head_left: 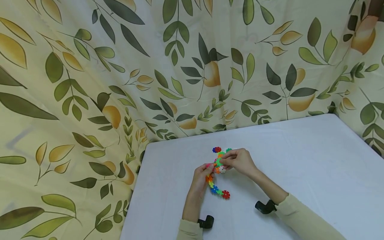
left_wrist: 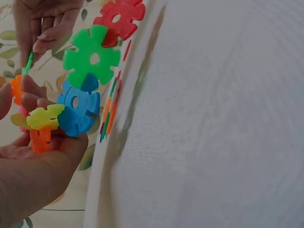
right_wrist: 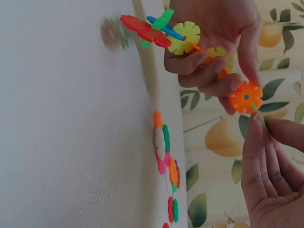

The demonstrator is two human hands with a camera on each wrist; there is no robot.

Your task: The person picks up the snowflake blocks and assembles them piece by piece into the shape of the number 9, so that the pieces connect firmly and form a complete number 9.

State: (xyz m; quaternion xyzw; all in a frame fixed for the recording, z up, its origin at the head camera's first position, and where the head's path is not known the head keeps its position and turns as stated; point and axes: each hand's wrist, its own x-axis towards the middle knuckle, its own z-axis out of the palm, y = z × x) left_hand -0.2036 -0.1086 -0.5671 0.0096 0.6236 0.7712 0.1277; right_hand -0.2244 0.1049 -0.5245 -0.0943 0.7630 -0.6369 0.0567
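Note:
A curved chain of interlocking notched plastic discs hangs from my left hand point(head_left: 199, 181), which grips it near its upper end. Toward the free end come a yellow disc point(left_wrist: 45, 117), a blue disc point(left_wrist: 78, 109), a green disc point(left_wrist: 92, 57) and a red disc point(left_wrist: 121, 19). At the held end an orange disc point(right_wrist: 246, 97) sticks out past the left fingertips. My right hand point(head_left: 240, 161) pinches another green disc point(head_left: 219, 162) by its edge, and its rim meets the orange disc. Whether their slots are locked together cannot be told.
Loose discs lie on the white table point(head_left: 300, 166) beyond and beneath the hands, among them a red disc point(head_left: 218, 149) and a white disc point(head_left: 222, 169). A leaf-patterned curtain point(head_left: 168, 83) hangs along the table's back and left edges. A black wrist camera point(head_left: 206, 222) sits on the left wrist.

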